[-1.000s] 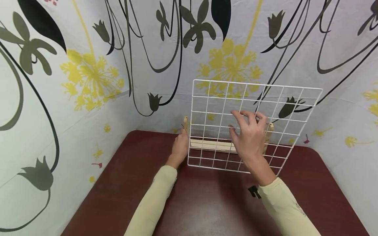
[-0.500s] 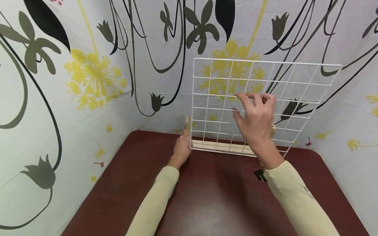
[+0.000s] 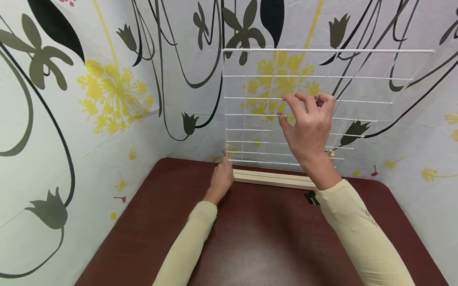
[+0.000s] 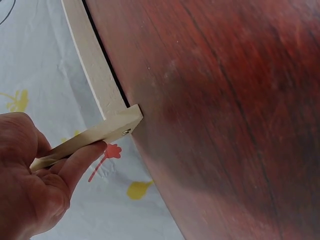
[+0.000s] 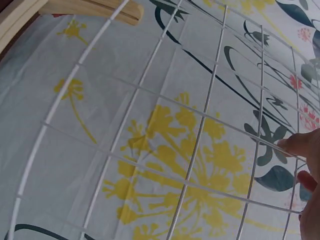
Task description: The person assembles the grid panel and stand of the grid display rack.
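A white wire grid panel [image 3: 350,50] is raised over the back of the table, tilted, with its top edge high. My right hand [image 3: 309,125] holds it near the middle, fingers and thumb bent at the wires; in the right wrist view only part of that hand [image 5: 312,170] shows at the right edge. Below the panel lies a pale wooden base bar [image 3: 272,178] with an upright piece at each end. My left hand [image 3: 220,176] grips the left upright [image 4: 95,134], between thumb and fingers. The right upright [image 5: 117,11] shows in the right wrist view, near the panel's lower wires.
The dark red table [image 3: 243,246] has its back edge just behind the wooden bar. A small black object [image 3: 312,197] lies near the bar's right end, partly behind my right forearm. Patterned fabric [image 3: 118,131] hangs around the table's back and sides.
My right hand has lifted the wire grid panel up and away, and its lower edge has risen above the wooden bar. The panel has tilted. My left hand has stayed on the left upright.
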Demonstrator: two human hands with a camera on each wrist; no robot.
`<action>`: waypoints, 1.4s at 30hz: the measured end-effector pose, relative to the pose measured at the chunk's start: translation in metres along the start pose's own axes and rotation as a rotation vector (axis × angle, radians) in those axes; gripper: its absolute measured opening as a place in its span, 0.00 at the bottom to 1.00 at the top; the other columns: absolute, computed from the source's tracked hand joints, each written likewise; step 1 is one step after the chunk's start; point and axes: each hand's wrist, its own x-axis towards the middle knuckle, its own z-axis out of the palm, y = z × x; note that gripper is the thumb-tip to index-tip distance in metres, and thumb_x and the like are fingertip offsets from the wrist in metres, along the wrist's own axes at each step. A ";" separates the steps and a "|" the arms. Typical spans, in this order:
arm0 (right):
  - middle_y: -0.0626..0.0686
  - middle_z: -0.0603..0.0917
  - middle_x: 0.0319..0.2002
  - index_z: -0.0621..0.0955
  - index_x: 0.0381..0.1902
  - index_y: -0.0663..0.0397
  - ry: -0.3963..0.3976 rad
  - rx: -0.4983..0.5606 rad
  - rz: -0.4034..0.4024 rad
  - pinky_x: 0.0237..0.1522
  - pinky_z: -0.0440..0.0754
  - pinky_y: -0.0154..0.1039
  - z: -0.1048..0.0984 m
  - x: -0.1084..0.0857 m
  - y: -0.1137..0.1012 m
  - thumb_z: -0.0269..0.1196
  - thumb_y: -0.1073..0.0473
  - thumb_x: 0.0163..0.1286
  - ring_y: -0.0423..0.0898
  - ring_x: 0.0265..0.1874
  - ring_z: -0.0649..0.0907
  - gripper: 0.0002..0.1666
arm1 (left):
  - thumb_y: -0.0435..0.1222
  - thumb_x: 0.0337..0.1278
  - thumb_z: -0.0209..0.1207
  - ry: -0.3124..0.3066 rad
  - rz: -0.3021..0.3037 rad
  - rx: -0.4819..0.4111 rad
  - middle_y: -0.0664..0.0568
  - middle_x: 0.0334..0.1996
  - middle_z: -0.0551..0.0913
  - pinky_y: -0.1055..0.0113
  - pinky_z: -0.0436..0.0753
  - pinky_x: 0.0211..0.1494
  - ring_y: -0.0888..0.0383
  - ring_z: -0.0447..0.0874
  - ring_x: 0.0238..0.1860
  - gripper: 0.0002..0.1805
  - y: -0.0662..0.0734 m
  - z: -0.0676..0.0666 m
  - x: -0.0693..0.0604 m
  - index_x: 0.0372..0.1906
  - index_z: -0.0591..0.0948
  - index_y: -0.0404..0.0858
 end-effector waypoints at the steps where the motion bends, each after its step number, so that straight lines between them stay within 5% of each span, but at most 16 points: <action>1: 0.61 0.89 0.49 0.88 0.53 0.50 0.011 -0.001 -0.002 0.55 0.72 0.59 0.000 0.001 -0.001 0.74 0.62 0.64 0.68 0.51 0.75 0.19 | 0.35 0.84 0.47 -0.006 -0.004 0.004 0.33 0.32 0.88 0.53 0.88 0.27 0.39 0.92 0.32 0.12 0.000 0.001 0.000 0.56 0.70 0.28; 15: 0.59 0.89 0.46 0.89 0.48 0.50 0.133 0.047 -0.045 0.52 0.73 0.59 0.010 0.021 -0.008 0.70 0.63 0.67 0.66 0.50 0.74 0.12 | 0.29 0.76 0.56 -0.042 -0.017 0.001 0.30 0.37 0.89 0.52 0.89 0.29 0.39 0.92 0.33 0.15 0.000 -0.001 0.002 0.59 0.69 0.27; 28: 0.57 0.89 0.46 0.89 0.51 0.48 0.098 0.022 -0.026 0.53 0.73 0.58 0.030 0.015 0.003 0.70 0.62 0.68 0.66 0.50 0.74 0.14 | 0.29 0.76 0.55 -0.036 -0.040 -0.021 0.30 0.38 0.89 0.50 0.88 0.30 0.38 0.92 0.34 0.17 0.001 -0.001 0.001 0.62 0.69 0.28; 42: 0.59 0.89 0.48 0.88 0.52 0.49 0.065 0.025 0.011 0.55 0.73 0.58 0.040 0.009 0.011 0.70 0.62 0.68 0.66 0.52 0.75 0.14 | 0.32 0.81 0.50 -0.013 0.016 0.009 0.31 0.36 0.89 0.52 0.89 0.29 0.39 0.93 0.33 0.16 -0.001 -0.001 -0.001 0.62 0.69 0.25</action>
